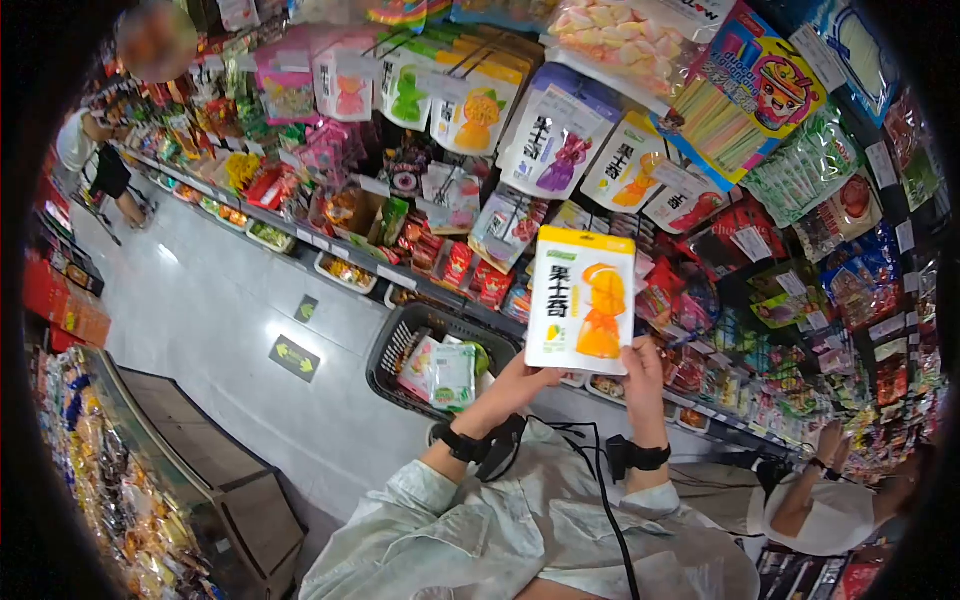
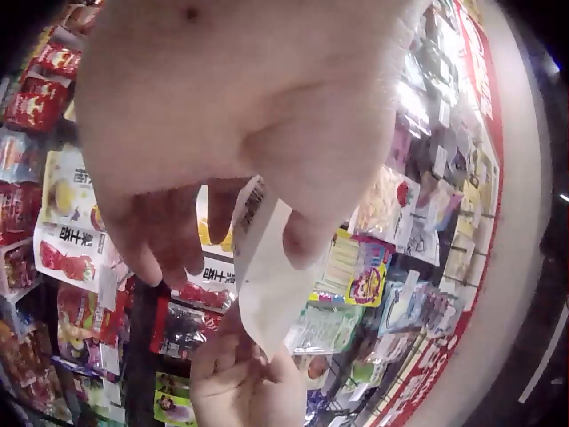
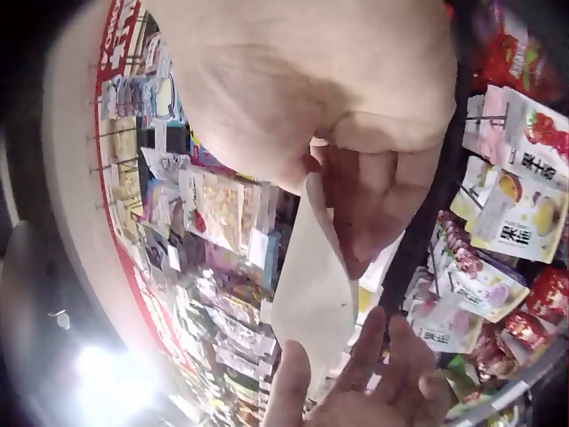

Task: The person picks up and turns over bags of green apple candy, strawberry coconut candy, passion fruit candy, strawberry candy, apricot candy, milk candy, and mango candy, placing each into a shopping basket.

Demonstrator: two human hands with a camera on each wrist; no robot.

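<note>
A white pouch of dried mango (image 1: 582,305) with a yellow top band and an orange fruit figure is held upright in front of the chest. At its lower left corner, my left hand (image 1: 522,388) grips it, thumb on one side and fingers on the other. My right hand (image 1: 644,368) pinches the lower right corner, its thumb on the printed front. Seen from the right wrist, the pale edge of the pouch (image 3: 316,280) runs between both hands. Similar fruit pouches (image 1: 560,130) hang on the rack just beyond.
A dark shopping basket (image 1: 385,375) with several packets stands on the floor at the shelf's foot. Racks of snacks fill the far side and right. A glass-sided bin (image 1: 130,480) is at lower left. One person (image 1: 815,505) is close on the right, another (image 1: 100,160) far left.
</note>
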